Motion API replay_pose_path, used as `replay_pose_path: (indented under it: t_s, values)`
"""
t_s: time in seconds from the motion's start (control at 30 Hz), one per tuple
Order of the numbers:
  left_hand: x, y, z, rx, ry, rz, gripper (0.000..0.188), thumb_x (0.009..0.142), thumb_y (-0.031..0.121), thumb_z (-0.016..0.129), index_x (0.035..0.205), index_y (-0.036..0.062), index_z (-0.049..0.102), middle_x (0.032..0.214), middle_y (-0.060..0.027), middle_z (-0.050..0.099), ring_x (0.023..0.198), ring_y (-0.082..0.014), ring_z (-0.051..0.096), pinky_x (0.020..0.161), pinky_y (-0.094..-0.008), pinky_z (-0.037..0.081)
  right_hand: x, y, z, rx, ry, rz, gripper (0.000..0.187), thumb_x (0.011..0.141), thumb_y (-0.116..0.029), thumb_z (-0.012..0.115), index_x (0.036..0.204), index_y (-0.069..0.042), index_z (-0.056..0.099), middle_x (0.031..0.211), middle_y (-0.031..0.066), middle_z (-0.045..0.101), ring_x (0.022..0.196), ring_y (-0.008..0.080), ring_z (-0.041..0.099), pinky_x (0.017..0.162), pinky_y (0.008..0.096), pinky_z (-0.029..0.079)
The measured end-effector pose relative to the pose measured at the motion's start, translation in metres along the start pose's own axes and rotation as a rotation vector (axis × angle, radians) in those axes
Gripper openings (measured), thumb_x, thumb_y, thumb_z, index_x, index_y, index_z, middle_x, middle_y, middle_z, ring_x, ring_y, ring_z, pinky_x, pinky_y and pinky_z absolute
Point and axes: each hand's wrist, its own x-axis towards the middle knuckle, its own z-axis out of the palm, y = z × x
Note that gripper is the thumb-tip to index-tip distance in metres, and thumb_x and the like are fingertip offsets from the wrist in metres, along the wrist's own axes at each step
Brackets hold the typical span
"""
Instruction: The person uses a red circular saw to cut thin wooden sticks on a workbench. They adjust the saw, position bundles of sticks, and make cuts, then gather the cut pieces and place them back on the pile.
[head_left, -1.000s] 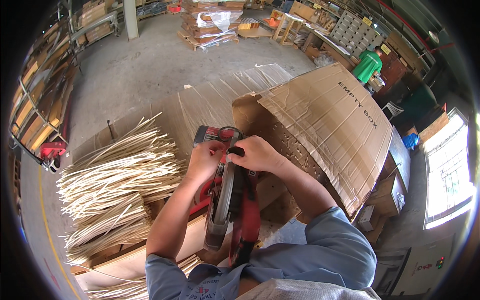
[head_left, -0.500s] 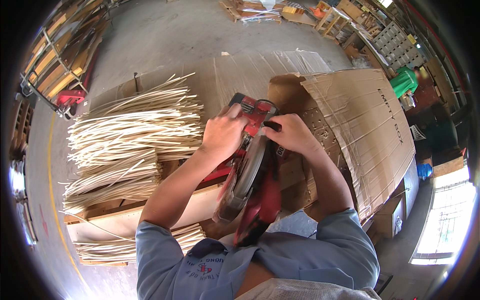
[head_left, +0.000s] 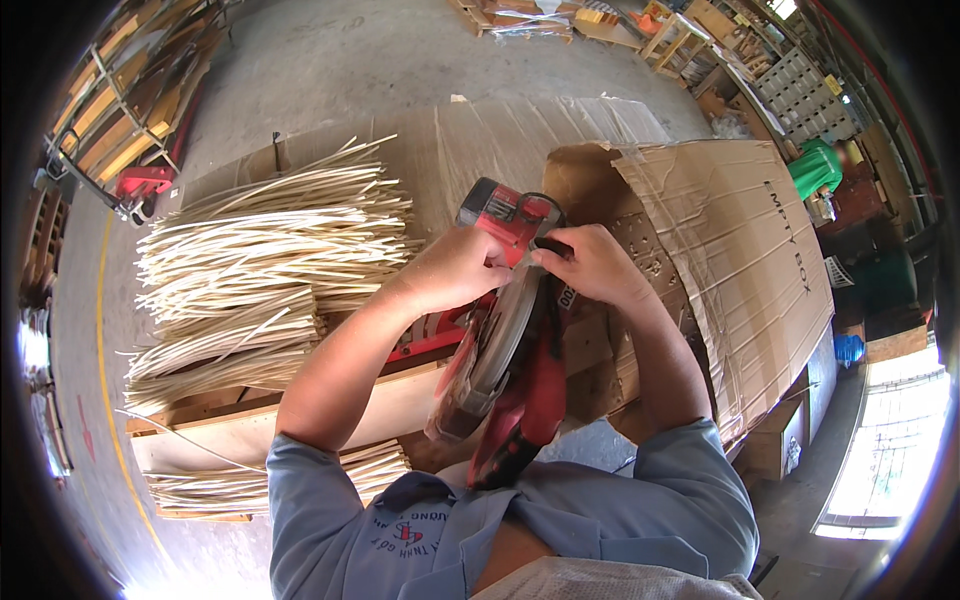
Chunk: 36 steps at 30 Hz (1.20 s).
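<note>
A red and black miter saw with a round blade guard stands in front of my chest. Both my hands work at its far end, by the red motor housing. My left hand is closed beside the housing, thumb and fingertips pinched together; what lies between them is hidden. With thumb and fingers, my right hand grips a small black part of the saw at the top of the guard. To the left of the saw lies a wide pile of thin pale wooden rods.
A large open cardboard box stands close on the right. More rods lie below a wooden board at the near left. A red pallet jack stands at the far left, and a person in green is at the far right.
My left hand has slid off the top of the housing toward its near side, its fingers now pinched. The right hand stays on the black part. The saw has shifted only slightly.
</note>
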Motion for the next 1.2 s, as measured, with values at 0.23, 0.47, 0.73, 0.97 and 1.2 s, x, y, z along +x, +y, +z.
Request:
replay_pose_path:
  t_s: [0.23, 0.47, 0.73, 0.97, 1.2]
  values:
    - [0.005, 0.011, 0.010, -0.246, -0.024, -0.096, 0.023, 0.089, 0.020, 0.073, 0.087, -0.0028, 0.073, 0.071, -0.0134, 0.069, 0.068, -0.0198, 0.069, 0.066, -0.0374, 0.052, 0.000, 0.004, 0.003, 0.018, 0.008, 0.001, 0.032, 0.089, -0.032, 0.075, 0.090, 0.000, 0.073, 0.073, 0.0263, 0.064, 0.074, 0.0467, 0.066, 0.067, 0.0506, 0.053]
    - [0.001, -0.013, 0.023, -0.073, 0.095, 0.059, 0.014, 0.088, 0.009, 0.072, 0.097, -0.0006, 0.075, 0.080, -0.0107, 0.074, 0.074, -0.0178, 0.071, 0.070, -0.0348, 0.054, 0.002, 0.001, 0.002, -0.012, 0.011, -0.036, 0.033, 0.089, -0.032, 0.074, 0.089, 0.000, 0.071, 0.074, 0.0263, 0.064, 0.075, 0.0469, 0.066, 0.068, 0.0520, 0.053]
    - [-0.002, -0.027, 0.032, -0.249, 0.195, 0.139, 0.031, 0.092, 0.010, 0.072, 0.122, 0.0044, 0.070, 0.101, -0.0140, 0.076, 0.079, -0.0223, 0.071, 0.072, -0.0383, 0.056, 0.002, 0.002, 0.002, -0.021, -0.012, -0.004, 0.032, 0.089, -0.033, 0.074, 0.088, 0.000, 0.071, 0.074, 0.0254, 0.064, 0.077, 0.0464, 0.066, 0.069, 0.0520, 0.053]
    - [0.001, -0.054, 0.023, -0.608, -0.186, -0.132, 0.027, 0.100, 0.014, 0.070, 0.124, 0.0038, 0.072, 0.084, -0.0043, 0.072, 0.064, -0.0052, 0.054, 0.054, -0.0235, 0.042, 0.001, 0.000, 0.001, 0.004, -0.004, -0.045, 0.031, 0.091, -0.030, 0.074, 0.096, 0.001, 0.071, 0.073, 0.0258, 0.061, 0.063, 0.0398, 0.057, 0.062, 0.0448, 0.049]
    - [0.009, -0.072, 0.022, -0.747, -0.158, -0.149, 0.021, 0.098, 0.021, 0.076, 0.108, 0.0023, 0.078, 0.081, 0.0001, 0.069, 0.065, -0.0045, 0.053, 0.057, -0.0218, 0.042, 0.001, 0.003, 0.002, -0.004, 0.002, -0.062, 0.030, 0.092, -0.027, 0.074, 0.100, 0.002, 0.072, 0.072, 0.0261, 0.059, 0.058, 0.0388, 0.053, 0.059, 0.0414, 0.047]
